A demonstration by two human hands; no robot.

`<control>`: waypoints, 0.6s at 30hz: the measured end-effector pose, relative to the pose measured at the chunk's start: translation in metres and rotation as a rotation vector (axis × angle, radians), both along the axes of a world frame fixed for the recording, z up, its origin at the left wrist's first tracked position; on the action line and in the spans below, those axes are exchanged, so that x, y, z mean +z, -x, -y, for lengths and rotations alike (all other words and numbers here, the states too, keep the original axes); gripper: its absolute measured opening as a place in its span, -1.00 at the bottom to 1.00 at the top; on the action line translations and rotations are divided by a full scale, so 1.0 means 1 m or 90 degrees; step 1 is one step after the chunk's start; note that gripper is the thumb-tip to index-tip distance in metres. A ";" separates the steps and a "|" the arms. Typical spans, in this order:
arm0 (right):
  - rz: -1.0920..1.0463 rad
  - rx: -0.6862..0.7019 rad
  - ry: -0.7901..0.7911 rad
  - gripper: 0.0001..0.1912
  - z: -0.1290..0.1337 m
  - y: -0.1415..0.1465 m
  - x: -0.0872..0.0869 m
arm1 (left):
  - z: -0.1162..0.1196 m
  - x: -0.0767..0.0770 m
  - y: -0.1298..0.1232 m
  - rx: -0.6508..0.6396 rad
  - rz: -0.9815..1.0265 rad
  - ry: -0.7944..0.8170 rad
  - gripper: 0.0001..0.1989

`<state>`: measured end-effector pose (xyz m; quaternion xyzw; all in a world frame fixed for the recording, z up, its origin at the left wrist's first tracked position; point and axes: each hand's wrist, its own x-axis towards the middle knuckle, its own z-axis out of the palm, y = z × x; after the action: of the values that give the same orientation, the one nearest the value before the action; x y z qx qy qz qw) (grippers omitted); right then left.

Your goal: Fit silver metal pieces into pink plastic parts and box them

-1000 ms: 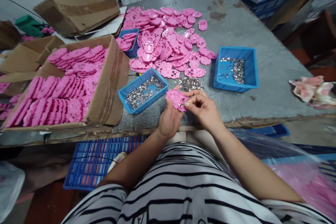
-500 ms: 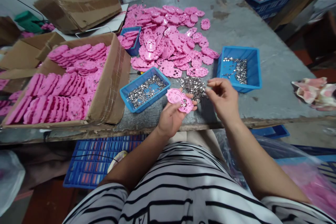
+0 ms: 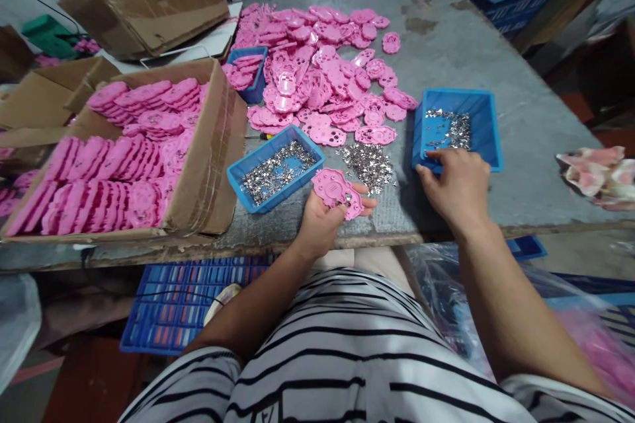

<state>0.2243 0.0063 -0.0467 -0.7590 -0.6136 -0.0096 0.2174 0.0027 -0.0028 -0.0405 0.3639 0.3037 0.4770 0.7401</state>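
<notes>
My left hand (image 3: 322,221) holds a pink plastic piece (image 3: 333,186) with a scalloped edge, thumb on top and fingers beneath. A small shiny metal bit seems to sit near my thumb on it. Over the near rim of the right blue bin (image 3: 483,102) reaches my right hand (image 3: 456,185), its fingers bent at the rim; whether they hold anything is hidden. Small metal parts (image 3: 454,129) lie inside that bin. Between the hands, a loose pile of small metal parts (image 3: 370,165) rests on the table. Another blue bin (image 3: 237,193) with metal parts stands left of the pile.
A heap of pink plastic pieces (image 3: 317,79) covers the table's middle, beside a small blue bin (image 3: 255,89). At the left, a cardboard box (image 3: 213,145) holds rows of pink pieces. A crumpled pink-and-white thing (image 3: 595,175) lies at the right edge.
My right hand has moved right, from beside the loose metal pile to the near rim of the right blue bin. My left hand still holds the pink piece, slightly shifted.
</notes>
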 end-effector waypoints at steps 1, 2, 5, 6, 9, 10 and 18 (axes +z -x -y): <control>-0.003 0.000 0.006 -0.73 0.001 0.001 0.001 | 0.000 -0.001 0.000 -0.002 -0.011 -0.016 -0.53; -0.006 0.002 0.010 -0.73 0.003 0.002 0.002 | 0.000 -0.002 0.000 -0.004 -0.021 -0.029 -0.56; -0.011 0.014 0.005 -0.74 0.008 0.005 0.002 | 0.000 -0.005 0.001 -0.007 -0.036 -0.047 -0.64; -0.010 0.018 0.000 -0.75 0.010 0.006 0.002 | 0.000 -0.005 0.001 -0.008 -0.037 -0.049 -0.65; -0.004 0.031 -0.017 -0.76 0.016 0.007 0.000 | 0.000 -0.005 0.002 -0.015 -0.033 -0.042 -0.64; -0.002 0.037 -0.021 -0.76 0.019 0.008 -0.001 | 0.000 -0.005 0.003 -0.022 -0.028 -0.036 -0.63; -0.038 0.056 0.004 -0.77 0.026 0.001 0.009 | 0.001 -0.009 0.012 -0.058 -0.025 0.024 -0.63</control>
<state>0.2235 -0.0200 -0.0374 -0.7317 -0.6399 0.0243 0.2337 -0.0094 -0.0034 -0.0494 0.3729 0.3104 0.4297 0.7615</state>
